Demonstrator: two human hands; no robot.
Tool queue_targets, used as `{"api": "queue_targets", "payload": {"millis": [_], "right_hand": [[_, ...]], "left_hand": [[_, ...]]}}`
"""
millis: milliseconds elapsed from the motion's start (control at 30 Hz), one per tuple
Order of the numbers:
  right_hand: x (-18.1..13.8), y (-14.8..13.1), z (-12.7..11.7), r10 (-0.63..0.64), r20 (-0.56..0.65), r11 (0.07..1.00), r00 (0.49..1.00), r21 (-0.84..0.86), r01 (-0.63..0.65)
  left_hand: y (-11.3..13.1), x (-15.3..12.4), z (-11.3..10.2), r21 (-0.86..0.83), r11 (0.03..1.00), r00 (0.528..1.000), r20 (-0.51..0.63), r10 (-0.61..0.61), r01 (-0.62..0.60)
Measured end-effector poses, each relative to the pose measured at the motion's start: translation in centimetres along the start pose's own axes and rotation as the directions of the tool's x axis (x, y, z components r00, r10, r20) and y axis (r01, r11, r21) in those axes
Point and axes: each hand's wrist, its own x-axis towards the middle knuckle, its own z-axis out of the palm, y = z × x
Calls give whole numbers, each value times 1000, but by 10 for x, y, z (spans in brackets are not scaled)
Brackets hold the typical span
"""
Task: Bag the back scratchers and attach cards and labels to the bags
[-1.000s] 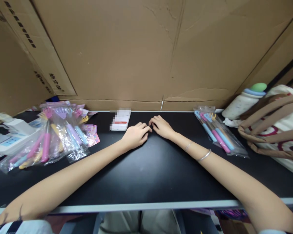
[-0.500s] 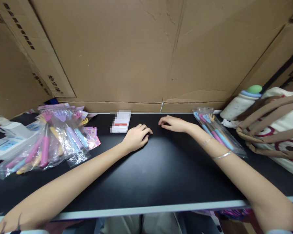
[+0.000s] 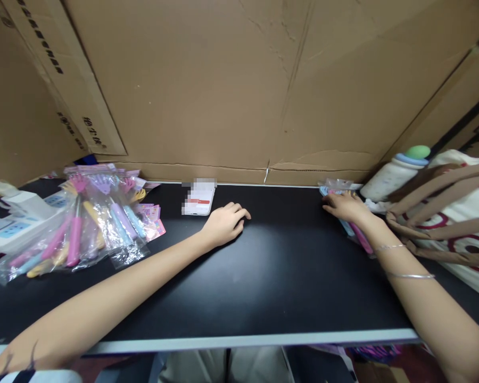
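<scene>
My left hand [image 3: 225,224] rests on the black tabletop with its fingers loosely spread, holding nothing. Just behind it, by the back edge, lies a white phone [image 3: 201,197], partly blurred out. On the right side my right hand [image 3: 348,206] reaches over a clear bag of back scratchers [image 3: 361,237] with blue and pink handles. Its fingers are apart and lie on or just above the bag's top end; contact is hard to make out. The hand and forearm hide much of that bag.
Several bagged back scratchers [image 3: 75,234] are piled on the left beside a white power strip [image 3: 27,223]. Small pink cards [image 3: 151,221] lie at the pile's edge. At right stand a tilted bottle [image 3: 395,175] and a cloth bag [image 3: 459,213]. Cardboard [image 3: 207,85] walls the back.
My right hand has moved right, from the middle of the table to the bag of back scratchers. My left hand stays in place. The view has shifted slightly.
</scene>
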Motion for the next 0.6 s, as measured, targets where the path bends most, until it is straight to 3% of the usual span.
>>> {"api": "queue_targets", "payload": {"millis": [133, 267, 433, 500, 600], "right_hand": [[-4, -12, -7, -9, 34, 1000, 999, 8, 9], [-10, -31, -19, -150, 23, 979, 988, 144, 145], [-18, -56, -39, -359, -55, 839, 932, 419, 348], [-19, -61, -44, -336, -93, 821, 937, 458, 340], [-21, -62, -44, -192, -69, 918, 979, 339, 204]], "left_hand": [[-1, 0, 0, 1, 1000, 1000, 0, 6, -6], [-1, 0, 0, 1, 1000, 1000, 0, 5, -5], [0, 0, 1, 1, 1000, 1000, 6, -10, 10], [0, 0, 0, 1, 1000, 1000, 13, -14, 14], [0, 1, 0, -3, 1000, 1000, 23, -19, 19]]}}
